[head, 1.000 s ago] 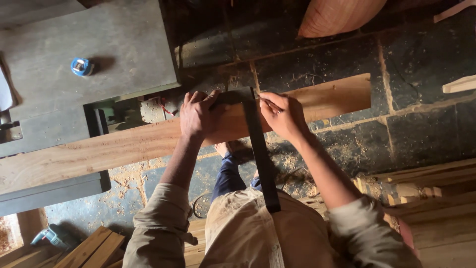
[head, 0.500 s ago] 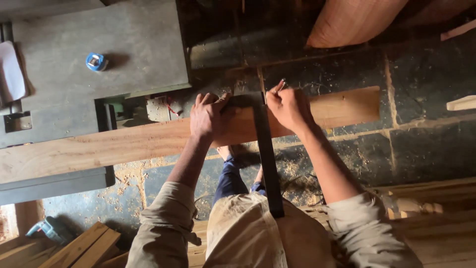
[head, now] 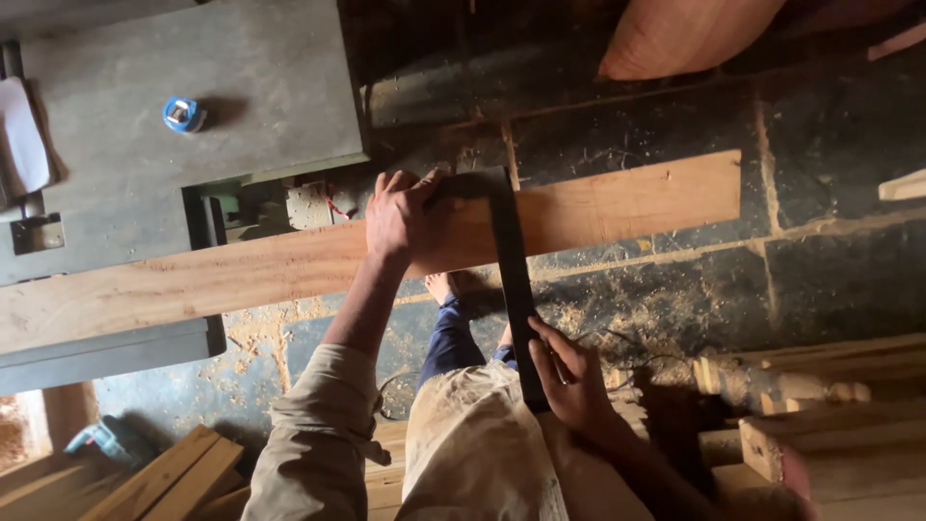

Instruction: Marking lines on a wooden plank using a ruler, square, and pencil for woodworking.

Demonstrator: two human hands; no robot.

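Plank (head: 617, 207) of pale reddish wood, running from the left edge of the frame up to the right of centre, resting at its left on the grey tabletop (head: 260, 87) of a machine and jutting out over the dark stone floor (head: 830, 280) on the right. Black square (head: 511, 289) laid across the plank at mid-frame, short arm along the far edge, long blade reaching down toward the body. Left hand (head: 400, 217) spread flat, pressing the corner of the square onto the plank, fingers curled over the far edge. Right hand (head: 569, 371) at lower centre, closed round the near end of the blade, with a thin pencil-like stick between the fingers; exact grip on the stick hard to tell. Small round blue and white object (head: 180, 113) at upper left on the tabletop, well apart from the plank. White sheet (head: 21, 130) at the far left edge. Teal power tool (head: 101, 439) at lower left on the floor, beside stacked wooden slats (head: 178, 478). More timber pieces (head: 810, 386) at lower right. Sawdust scattered beneath the plank. Right end of the plank cut square, with open floor beyond it and above it toward the upper right.
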